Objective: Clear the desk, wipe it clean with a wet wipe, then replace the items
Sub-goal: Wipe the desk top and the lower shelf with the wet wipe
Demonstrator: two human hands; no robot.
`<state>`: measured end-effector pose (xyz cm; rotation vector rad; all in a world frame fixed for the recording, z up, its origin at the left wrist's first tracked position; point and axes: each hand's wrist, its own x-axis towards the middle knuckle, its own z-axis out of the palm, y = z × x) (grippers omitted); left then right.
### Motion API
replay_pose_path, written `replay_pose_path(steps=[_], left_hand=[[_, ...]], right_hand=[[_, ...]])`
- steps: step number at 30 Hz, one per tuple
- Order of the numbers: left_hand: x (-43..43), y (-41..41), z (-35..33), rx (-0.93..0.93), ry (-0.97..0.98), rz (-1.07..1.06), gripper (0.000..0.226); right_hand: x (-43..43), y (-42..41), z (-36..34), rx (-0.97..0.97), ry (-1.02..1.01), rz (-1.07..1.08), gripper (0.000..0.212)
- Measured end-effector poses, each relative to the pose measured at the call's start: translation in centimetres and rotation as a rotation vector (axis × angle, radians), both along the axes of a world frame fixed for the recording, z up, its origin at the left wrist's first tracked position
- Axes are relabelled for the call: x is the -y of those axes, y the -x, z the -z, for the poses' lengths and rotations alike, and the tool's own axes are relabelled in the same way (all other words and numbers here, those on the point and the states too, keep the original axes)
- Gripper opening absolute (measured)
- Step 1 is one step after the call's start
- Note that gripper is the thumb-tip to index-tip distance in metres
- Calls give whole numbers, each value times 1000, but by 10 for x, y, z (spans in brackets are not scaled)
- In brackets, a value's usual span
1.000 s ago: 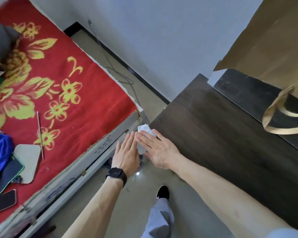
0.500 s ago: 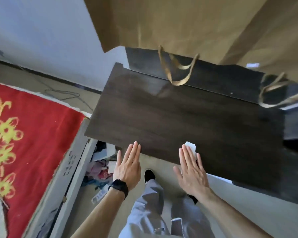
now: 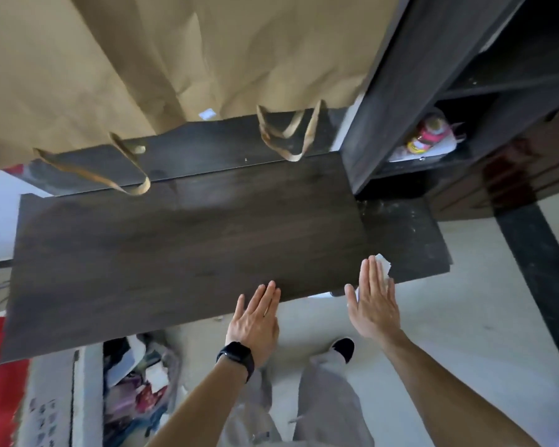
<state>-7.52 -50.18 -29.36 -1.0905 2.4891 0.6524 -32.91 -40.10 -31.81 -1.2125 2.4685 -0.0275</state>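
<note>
I note the desk (image 3: 175, 253): dark wood-grain top, flat, with a glossy patch toward 12 o'clock. A white wet wipe (image 3: 384, 265) lies at its 4 o'clock edge, mostly covered by the flat right hand (image 3: 373, 304).

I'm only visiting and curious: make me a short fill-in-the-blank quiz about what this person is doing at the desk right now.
1. The right hand presses a white ___ flat onto the dark desk.
2. The black watch sits on the ___ wrist.
3. The bags hanging above the desk's far side are made of brown ___.
Missing words: wipe; left; paper.
</note>
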Motion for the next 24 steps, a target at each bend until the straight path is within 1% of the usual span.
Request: replay_pose_path(steps=[1,3,6,9,12,16,20,24], left_hand=[[-4,15,-3,-6,-2,5,67],[-12,44,-8,13,-12,13,75],[-27,80,-6,26,0,-35,63],[-39,115,-5,22,10,-107,63],[-43,152,5,-14,59,-168,63],[-48,200,14,3,156,-258,65],[-57,227,21,20,165,-387,67],[-59,240,23,4,163,-452,68]], right_hand=[[-2,8,1,38,9,7,70],[-6,20,6,174,61,-32,69],[-7,31,1,395,163,-21,65],[-9,50,-6,561,220,71,59],[-12,78,3,653,226,105,50],[-19,92,22,751,276,67,50],[-23,91,30,859,337,201,47],[-13,102,43,780,459,338,43]])
